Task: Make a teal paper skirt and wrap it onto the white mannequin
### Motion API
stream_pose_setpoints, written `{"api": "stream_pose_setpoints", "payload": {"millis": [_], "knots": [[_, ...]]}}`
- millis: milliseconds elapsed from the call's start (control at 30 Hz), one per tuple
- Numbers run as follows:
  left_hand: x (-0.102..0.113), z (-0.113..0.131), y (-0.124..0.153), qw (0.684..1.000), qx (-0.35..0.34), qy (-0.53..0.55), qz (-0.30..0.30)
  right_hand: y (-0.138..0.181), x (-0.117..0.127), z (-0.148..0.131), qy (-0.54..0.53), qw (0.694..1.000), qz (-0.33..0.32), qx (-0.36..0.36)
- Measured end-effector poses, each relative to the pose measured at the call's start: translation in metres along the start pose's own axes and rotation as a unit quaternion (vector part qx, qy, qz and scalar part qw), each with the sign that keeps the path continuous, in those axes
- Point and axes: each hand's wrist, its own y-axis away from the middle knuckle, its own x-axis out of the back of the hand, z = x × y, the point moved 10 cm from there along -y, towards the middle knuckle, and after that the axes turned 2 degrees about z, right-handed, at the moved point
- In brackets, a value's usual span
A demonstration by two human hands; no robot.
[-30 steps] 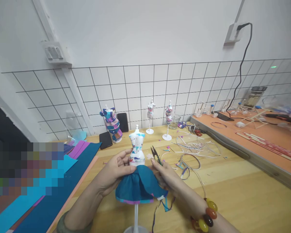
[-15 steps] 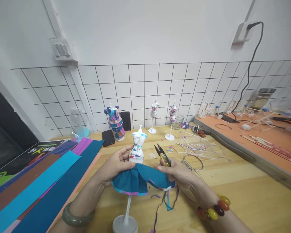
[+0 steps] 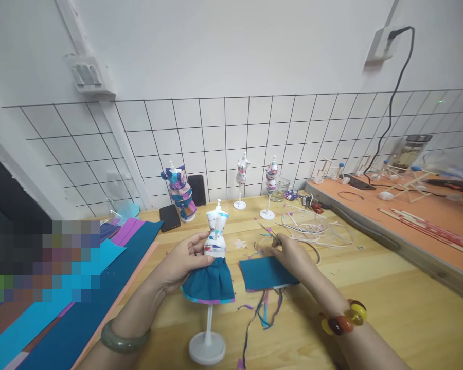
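Observation:
My left hand (image 3: pixel 183 262) is wrapped round a small white mannequin (image 3: pixel 217 223) at the waist, its thumb at the top of a gathered teal skirt (image 3: pixel 210 282). Purple and light blue edge the skirt's hem. The mannequin stands upright on a white round base (image 3: pixel 207 349). My right hand (image 3: pixel 289 252) is low over the table, closed round small scissors (image 3: pixel 272 234); only the blades and part of the handle show. Under that hand lies a flat teal fabric piece (image 3: pixel 266 275), apart from the skirt. Thin fabric trimmings (image 3: pixel 265 313) trail just in front of it.
Long fabric strips (image 3: pixel 111 288) cover the left side. Behind stand a dressed mannequin (image 3: pixel 181 192), two phones (image 3: pixel 170 218) and two more small mannequins (image 3: pixel 240 177). Clear cord coils (image 3: pixel 312 226) lie to the right. An orange board (image 3: pixel 401 205) with wooden stick models borders the table.
The teal fabric that reached from the skirt to my right hand is now a separate piece on the table. My right hand has moved slightly right and up with the scissors, lowering their blades.

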Motion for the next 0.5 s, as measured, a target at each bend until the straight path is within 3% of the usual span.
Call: {"api": "stream_pose_setpoints", "payload": {"millis": [100, 333, 500], "knots": [[-0.004, 0.005, -0.001, 0.999, -0.036, 0.002, 0.005, 0.002, 0.0, -0.005, 0.062, 0.997, 0.044, 0.013], [-0.006, -0.001, -0.008, 0.998, -0.064, 0.0, 0.008, 0.019, -0.039, -0.026, 0.151, 0.986, 0.005, 0.073], [-0.011, 0.002, -0.007, 0.997, -0.078, -0.016, 0.003, 0.026, -0.034, -0.053, 0.132, 0.981, 0.014, 0.14]]}}
